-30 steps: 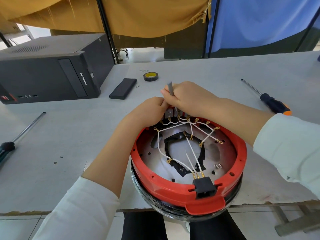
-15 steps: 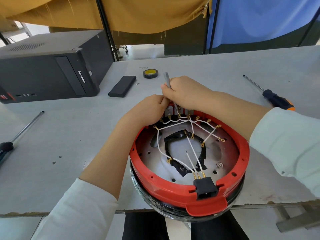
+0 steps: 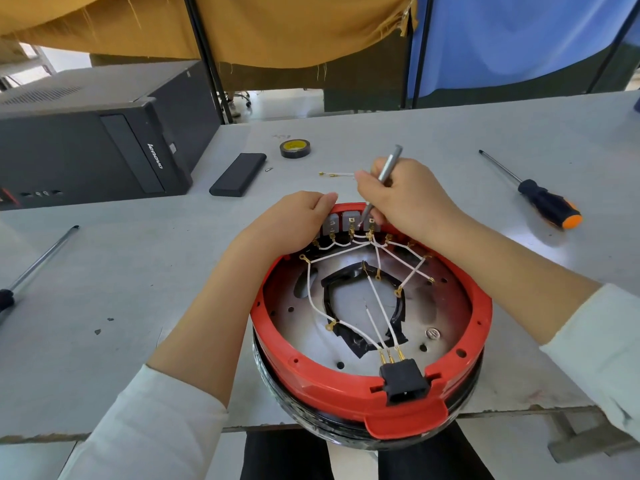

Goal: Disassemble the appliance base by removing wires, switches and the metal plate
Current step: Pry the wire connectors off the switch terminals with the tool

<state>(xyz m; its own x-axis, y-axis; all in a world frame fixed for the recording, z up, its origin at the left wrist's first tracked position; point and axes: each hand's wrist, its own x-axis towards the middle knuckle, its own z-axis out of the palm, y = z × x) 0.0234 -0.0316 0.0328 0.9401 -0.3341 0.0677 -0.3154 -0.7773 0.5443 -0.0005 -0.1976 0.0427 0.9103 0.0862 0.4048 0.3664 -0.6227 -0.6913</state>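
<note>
Head view: right hand grip around grey tool, left hand grip on red base rim

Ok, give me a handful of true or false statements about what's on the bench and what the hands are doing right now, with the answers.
1. The right hand holds a slim grey metal tool with its tip down at the grey switches. True.
2. The left hand holds a screwdriver. False: it grips the far rim of the red appliance base beside the switches.
3. The roll of tape lies inside the base. False: it lies on the table, beyond the base.
4. White wires are still connected inside the base. True.
5. The orange-and-black screwdriver lies untouched to the right. True.
</note>
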